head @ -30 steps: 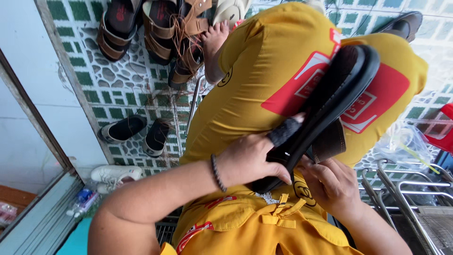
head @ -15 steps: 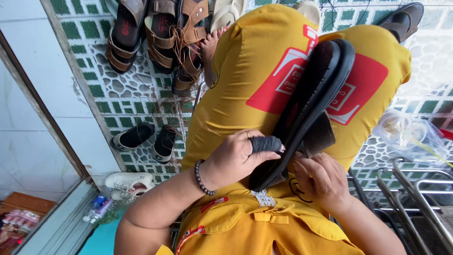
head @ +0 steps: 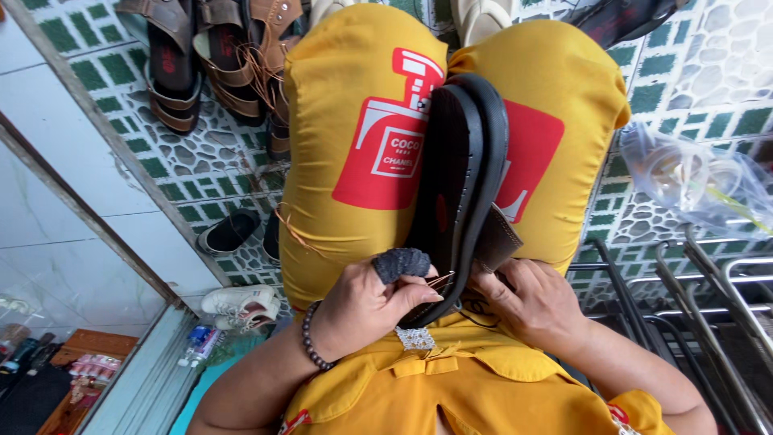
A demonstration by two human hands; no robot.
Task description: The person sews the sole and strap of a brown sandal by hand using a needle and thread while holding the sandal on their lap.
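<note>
The black sandal sole [head: 460,193] stands on edge between the yellow-clad knees [head: 354,137]. The left hand [head: 366,310], its thumb in a dark cloth cap, and the right hand [head: 535,302] each grip its near end. At ten o'clock, brown sandals [head: 201,64] lie on the green tiled floor [head: 161,161]; at three o'clock, a clear plastic bag [head: 692,177].

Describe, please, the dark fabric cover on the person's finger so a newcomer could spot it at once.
Start at the yellow-trousered knees and follow the black sandal sole clamped between them down to the left hand. On that hand's finger sits the thimble-like knitted sleeve, dark grey and fuzzy, unlike the smooth sole beside it.
</note>
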